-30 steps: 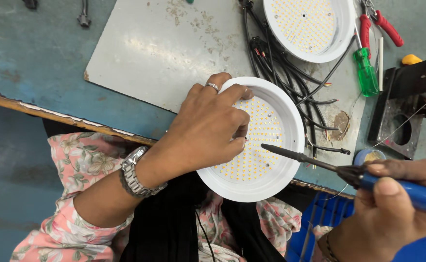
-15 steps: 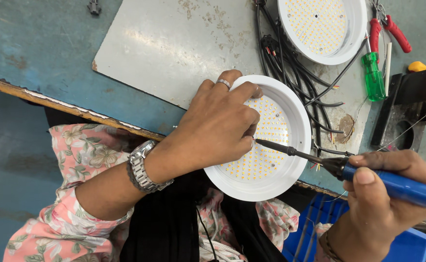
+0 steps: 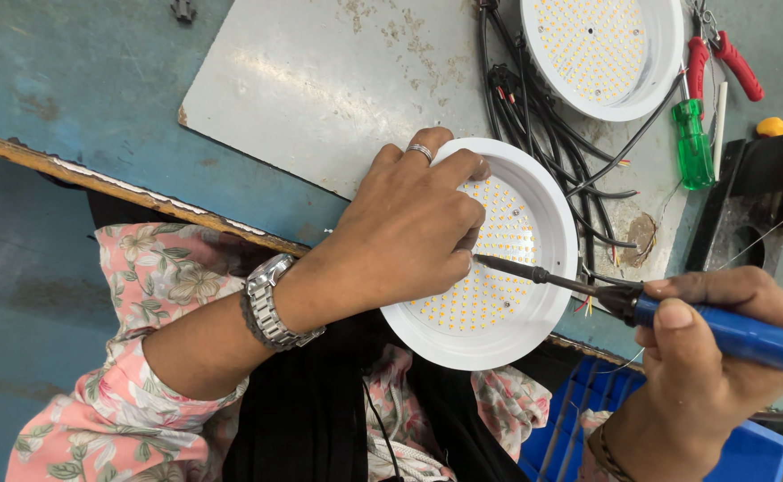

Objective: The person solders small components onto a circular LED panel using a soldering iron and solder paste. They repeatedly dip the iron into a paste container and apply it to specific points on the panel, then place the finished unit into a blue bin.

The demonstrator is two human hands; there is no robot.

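Soldering work on a round LED lamp is what's being done right now, by the looks of it. The white lamp is sat at the near edge of the table, partly overhanging it, with its LED board facing up. It's pinned down by the left hand, fingers curled over the left part of the rim and board, so closed on the lamp. A blue-handled soldering iron is gripped pen-style in the right hand, fingers wrapped tight round the handle. The tip is brought right up beside the left fingertips, over the middle of the board; whether it's actually touching a pad can't be told.

Next move probably calls for a steady tip on one small spot, and the left fingers being kept just off the hot end, since they're really close.

Further back, a second lamp, a bundle of black wires, a green screwdriver and red-handled pliers are lying on a grey metal sheet.
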